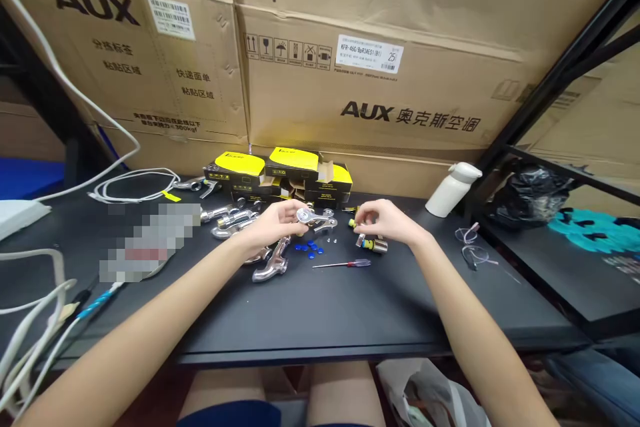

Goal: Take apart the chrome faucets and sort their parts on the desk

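Metal handle [311,216] up over the table [300,327], my left hand [273,223] clamped on its round end. Right hand [387,220] curled by a yellow-green piece [352,223] (can't tell from here if gripped). I'd hold the handle steady, clear of the blue caps [311,255]. Screwdriver [357,263] on dark tabletop; yellow-black boxes [240,167] behind, big cardboard [425,87] walling the back.

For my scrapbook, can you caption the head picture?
Left hand holding a chrome lever handle near small blue pieces and a screwdriver.
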Demonstrator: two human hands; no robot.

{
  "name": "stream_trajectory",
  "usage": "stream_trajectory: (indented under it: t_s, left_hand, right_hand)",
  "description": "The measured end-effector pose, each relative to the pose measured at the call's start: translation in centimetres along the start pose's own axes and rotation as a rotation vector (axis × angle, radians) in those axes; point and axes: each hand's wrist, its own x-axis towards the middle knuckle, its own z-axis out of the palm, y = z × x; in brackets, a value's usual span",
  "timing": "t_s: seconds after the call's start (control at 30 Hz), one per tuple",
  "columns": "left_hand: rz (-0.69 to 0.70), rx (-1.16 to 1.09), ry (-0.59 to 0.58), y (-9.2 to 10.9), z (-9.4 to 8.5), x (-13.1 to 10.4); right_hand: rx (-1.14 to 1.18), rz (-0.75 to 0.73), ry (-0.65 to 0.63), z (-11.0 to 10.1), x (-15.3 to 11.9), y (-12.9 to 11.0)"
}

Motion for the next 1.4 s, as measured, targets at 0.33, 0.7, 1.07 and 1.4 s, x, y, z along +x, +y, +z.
stream_trajectory:
  t_s: [0.33, 0.7, 1.07, 1.4]
  left_hand:
    - [0.017, -0.024, -0.104, -0.2, 0.3, 0.0]
    - [0.024, -0.001, -0.087, -0.1, 0.6, 0.0]
    - [0.015, -0.002, -0.105, -0.3, 0.5, 0.0]
    - [0.153, 0.21, -0.026, -0.4, 0.4, 0.1]
  right_hand:
    - [-0.03, 0.048, -0.48, 1.2, -1.6, -2.9]
    - [0.427, -0.048, 0.045, 0.1, -1.5, -4.7]
    - [0.384, -0.089, 0.117, 1.2, -1.2, -4.3]
    - [0.294, -0.132, 0.118, 1.4, -1.4, -4.7]
